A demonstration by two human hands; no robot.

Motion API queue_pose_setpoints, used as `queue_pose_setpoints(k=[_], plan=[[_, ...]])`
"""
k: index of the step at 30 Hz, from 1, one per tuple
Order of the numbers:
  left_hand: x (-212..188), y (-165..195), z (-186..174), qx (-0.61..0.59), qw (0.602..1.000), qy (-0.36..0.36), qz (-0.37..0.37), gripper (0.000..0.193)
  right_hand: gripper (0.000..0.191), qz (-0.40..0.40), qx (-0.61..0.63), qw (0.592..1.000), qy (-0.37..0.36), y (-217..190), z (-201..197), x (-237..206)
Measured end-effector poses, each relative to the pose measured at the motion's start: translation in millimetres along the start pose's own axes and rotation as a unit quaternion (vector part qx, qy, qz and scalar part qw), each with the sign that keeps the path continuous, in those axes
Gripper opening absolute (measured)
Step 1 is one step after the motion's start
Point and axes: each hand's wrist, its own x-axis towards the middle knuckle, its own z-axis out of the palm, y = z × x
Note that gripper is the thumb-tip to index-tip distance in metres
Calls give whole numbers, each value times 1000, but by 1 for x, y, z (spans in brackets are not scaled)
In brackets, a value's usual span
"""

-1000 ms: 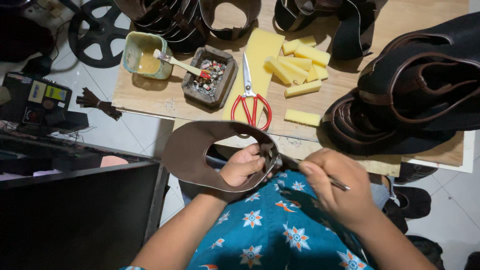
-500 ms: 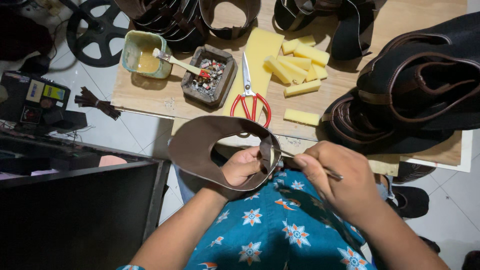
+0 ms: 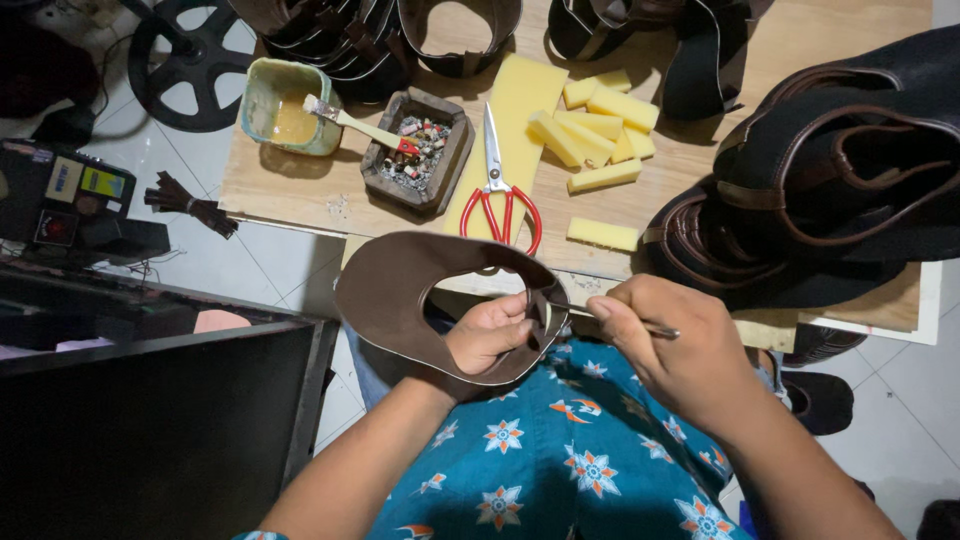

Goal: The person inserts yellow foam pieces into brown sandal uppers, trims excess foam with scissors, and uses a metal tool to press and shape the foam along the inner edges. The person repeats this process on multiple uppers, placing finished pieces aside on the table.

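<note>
Gripping brown leather piece [image 3: 400, 290] inside its opening, left hand [image 3: 487, 335]; right hand [image 3: 680, 345] pinching thin tool [image 3: 660, 328] alongside.

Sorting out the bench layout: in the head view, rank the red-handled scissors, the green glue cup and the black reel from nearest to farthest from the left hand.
From the left hand:
1. Red-handled scissors, just ahead on the board.
2. Green glue cup, far-left on the board.
3. Black reel, on the floor beyond the cup.
</note>
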Motion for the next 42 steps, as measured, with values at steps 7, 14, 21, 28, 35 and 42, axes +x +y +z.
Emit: queue_pose_setpoints(k=[7,14,21,28,35,42], plan=[[-1,-3,-6,12,1000,0,11,48,20,28,10,1000,-10,1,-6,-6],[1,-5,-10,20,1000,-3,23,51,17,-74,-23,996,33,-5,-3,-10],[1,-5,-3,5,1000,20,5,50,18,-74,-38,996,24,0,2,-7],[0,-5,-9,39,999,13,8,45,18,43,61,997,12,3,-1,-11],[1,-6,-11,28,999,-3,21,47,17,16,-16,999,29,-6,-8,-18],[1,-5,-4,59,998,-2,27,48,17,-78,-36,996,29,-4,0,-13]])
